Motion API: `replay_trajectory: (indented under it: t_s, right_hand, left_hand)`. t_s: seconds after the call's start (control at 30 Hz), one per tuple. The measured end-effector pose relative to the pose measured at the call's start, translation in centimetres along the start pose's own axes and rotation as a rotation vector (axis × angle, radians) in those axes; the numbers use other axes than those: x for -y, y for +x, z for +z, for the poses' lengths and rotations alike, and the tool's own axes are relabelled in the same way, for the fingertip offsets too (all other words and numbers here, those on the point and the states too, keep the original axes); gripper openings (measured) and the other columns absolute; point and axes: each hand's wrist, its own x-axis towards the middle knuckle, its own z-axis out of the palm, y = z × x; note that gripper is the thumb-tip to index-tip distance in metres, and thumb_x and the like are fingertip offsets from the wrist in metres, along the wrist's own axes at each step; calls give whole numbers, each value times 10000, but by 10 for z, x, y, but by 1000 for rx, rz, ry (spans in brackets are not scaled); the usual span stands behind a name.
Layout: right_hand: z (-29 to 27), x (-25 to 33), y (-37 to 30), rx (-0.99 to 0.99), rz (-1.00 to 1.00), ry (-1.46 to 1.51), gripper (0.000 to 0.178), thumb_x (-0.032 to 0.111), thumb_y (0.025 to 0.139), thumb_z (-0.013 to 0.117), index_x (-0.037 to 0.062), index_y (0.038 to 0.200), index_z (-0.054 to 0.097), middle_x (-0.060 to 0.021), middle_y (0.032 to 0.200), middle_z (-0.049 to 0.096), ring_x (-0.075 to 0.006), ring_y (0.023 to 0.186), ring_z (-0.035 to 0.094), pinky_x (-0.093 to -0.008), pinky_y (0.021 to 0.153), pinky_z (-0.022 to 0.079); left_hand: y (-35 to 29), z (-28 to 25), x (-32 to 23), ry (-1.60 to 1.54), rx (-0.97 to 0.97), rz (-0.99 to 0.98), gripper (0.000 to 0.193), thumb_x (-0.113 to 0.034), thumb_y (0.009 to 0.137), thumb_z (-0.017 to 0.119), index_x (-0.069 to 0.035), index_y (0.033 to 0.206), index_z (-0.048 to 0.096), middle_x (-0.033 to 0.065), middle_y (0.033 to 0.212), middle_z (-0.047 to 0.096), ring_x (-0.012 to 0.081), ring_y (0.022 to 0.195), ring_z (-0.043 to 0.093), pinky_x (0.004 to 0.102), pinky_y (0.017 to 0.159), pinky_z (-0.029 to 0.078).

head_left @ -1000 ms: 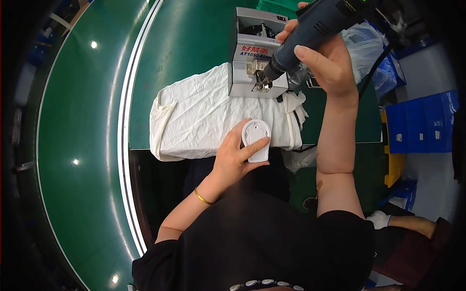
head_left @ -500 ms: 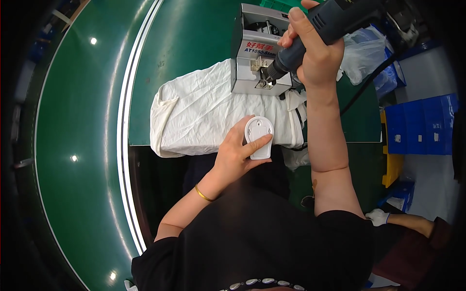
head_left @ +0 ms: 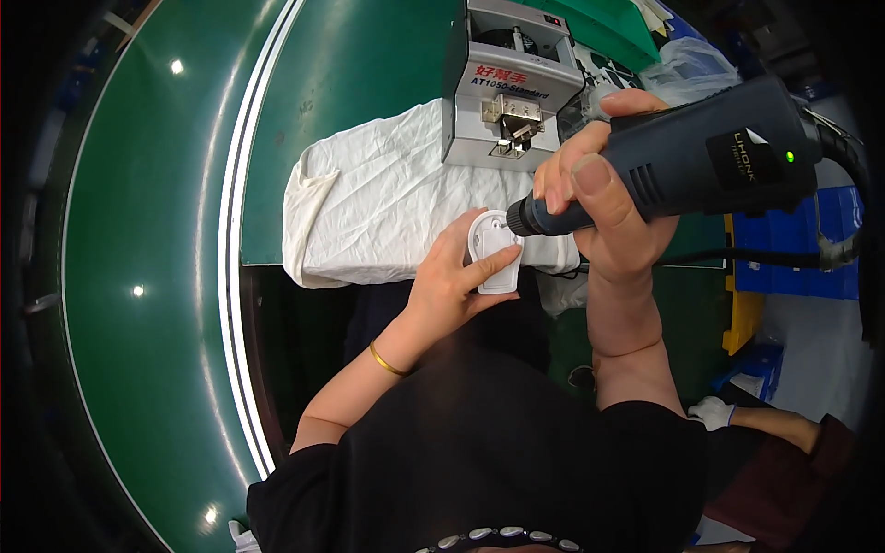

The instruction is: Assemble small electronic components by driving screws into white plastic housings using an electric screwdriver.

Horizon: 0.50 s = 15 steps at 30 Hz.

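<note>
My left hand (head_left: 454, 267) grips a white plastic housing (head_left: 496, 267), rounded at the top, with the thumb across its face. A dark electric screwdriver (head_left: 701, 152) with a cable lies in my right hand (head_left: 613, 198), fingers wrapped round its body. Its tip meets the upper part of the housing, near a screw hole; whether a screw sits on the bit is too small to tell. Beyond the hands stands a grey metal screw feeder (head_left: 507, 88), with a small bracket on its front. Under it and toward me spreads a white cloth (head_left: 378, 203).
A green bin (head_left: 608, 32) and clear plastic bags (head_left: 690, 64) lie at the back right. Blue bins (head_left: 793, 263) stand at the right above a yellow one (head_left: 742, 304). A co-worker's gloved hand (head_left: 714, 412) is at the lower right. A bright strip (head_left: 230, 276) runs along the left.
My right hand has brought the screwdriver from the screw feeder's front toward me, down to the white housing. My left hand keeps the housing nearly in place.
</note>
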Motion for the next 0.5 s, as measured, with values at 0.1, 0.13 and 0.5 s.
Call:
replay_trajectory:
  t_s: [0.1, 0.13, 0.5]
  right_hand:
    - [0, -3, -1, 23, 2, -41, 482, 92, 906, 638, -27, 1284, 364, -88, 725, 568, -156, 615, 571, -385, 642, 512]
    - [1, -4, -1, 25, 4, -40, 482, 92, 906, 638, -27, 1284, 364, -88, 725, 568, -156, 615, 571, -385, 642, 512]
    - [19, -1, -2, -160, 166, 288, 218, 32, 787, 774, 0, 954, 637, -46, 782, 649, -84, 645, 597, -277, 737, 498]
  left_hand:
    - [-1, 1, 1, 7, 3, 1, 672, -197, 600, 907, -204, 1234, 684, 220, 1394, 490, 400, 1214, 530, 442, 981, 474]
    - [-1, 1, 1, 5, -1, 5, 671, -196, 603, 907, -207, 1235, 683, 220, 1397, 489, 400, 1215, 529, 441, 980, 474]
    - [1, 0, -1, 11, -16, 5, 651, -227, 594, 902, -231, 1209, 688, 236, 1361, 493, 422, 1193, 544, 441, 949, 500]
